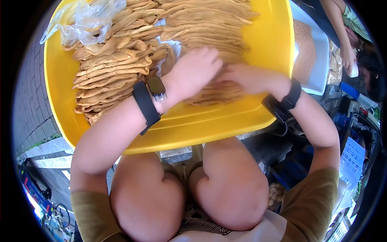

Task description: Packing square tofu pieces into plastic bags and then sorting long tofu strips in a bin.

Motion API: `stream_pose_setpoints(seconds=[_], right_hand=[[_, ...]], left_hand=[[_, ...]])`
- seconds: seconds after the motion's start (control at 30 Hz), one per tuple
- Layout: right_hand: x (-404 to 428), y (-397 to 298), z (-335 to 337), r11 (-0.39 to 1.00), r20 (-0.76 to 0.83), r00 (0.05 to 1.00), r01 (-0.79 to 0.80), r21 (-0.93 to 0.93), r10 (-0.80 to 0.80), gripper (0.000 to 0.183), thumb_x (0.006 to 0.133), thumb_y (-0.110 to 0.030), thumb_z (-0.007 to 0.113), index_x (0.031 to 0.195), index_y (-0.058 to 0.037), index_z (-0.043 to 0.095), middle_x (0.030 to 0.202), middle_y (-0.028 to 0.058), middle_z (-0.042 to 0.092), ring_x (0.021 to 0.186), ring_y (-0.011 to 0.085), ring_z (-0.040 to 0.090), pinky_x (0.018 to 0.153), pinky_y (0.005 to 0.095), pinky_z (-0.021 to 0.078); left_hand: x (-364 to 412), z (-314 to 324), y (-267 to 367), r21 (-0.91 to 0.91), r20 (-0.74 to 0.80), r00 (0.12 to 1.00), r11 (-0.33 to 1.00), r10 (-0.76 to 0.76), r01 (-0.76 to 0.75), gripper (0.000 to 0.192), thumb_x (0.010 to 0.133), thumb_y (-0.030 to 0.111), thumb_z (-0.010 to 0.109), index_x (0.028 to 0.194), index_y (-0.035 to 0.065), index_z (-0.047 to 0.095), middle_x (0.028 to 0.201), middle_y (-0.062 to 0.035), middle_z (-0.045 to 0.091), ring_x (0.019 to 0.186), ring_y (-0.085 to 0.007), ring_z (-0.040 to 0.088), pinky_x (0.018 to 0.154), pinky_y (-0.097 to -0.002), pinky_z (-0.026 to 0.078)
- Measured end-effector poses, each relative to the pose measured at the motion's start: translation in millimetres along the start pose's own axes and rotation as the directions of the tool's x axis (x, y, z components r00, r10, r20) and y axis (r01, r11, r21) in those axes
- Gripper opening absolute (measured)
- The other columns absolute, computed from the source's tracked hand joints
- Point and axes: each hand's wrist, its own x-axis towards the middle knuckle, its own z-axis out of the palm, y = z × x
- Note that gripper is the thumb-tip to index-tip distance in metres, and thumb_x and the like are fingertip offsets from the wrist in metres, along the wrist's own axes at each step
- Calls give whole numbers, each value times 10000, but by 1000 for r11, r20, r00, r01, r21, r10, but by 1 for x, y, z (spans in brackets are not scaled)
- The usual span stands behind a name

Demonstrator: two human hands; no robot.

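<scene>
A large yellow plastic tub (181, 142) stands before my knees. In it lie two rows of long, wrinkled, light-brown food strips, a left row (105, 75) and a right row (208, 24). My left hand (196, 66) reaches over the right row with its fingers curled. Close against it, my right hand (242, 77) is blurred, its fingertips partly behind the left hand. Whether either hand grips a strip is hidden. Part of a white liner (173, 45) shows between the rows.
A crumpled clear plastic bag (90, 22) lies over the tub's far left. Right of the tub sits a pale blue tray (320, 60) holding a brown grainy mass (302, 48). Another person's hand (349, 60) holds a small white object (353, 71). A bicycle (62, 214) stands at lower left.
</scene>
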Motion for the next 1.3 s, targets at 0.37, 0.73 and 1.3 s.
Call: stream_pose_setpoints(seconds=[0.37,0.73,1.3], right_hand=[[10,2,-31,970,-69,972,-215,116,223,234,807,-77,549,1028,-34,611,1029,135,582,900,308,576,798,365,459],[29,-23,-32,959,-121,980,-185,-216,161,113,686,-91,619,788,-56,653,823,125,621,798,318,621,668,400,500],[10,-7,-19,917,-107,984,-173,-359,143,125,736,-67,580,856,-77,612,746,122,626,751,319,625,630,401,489]], left_hand=[[3,6,37,-166,267,964,984,-11,57,300,772,48,515,1068,-3,514,906,-146,585,845,-320,594,713,-398,504],[8,9,33,-148,288,956,989,50,-7,395,784,4,467,1171,60,525,912,-155,607,774,-310,624,668,-382,527],[-1,10,4,-460,349,935,859,-61,227,366,799,26,501,1137,109,615,870,-176,646,785,-331,621,721,-388,488]])
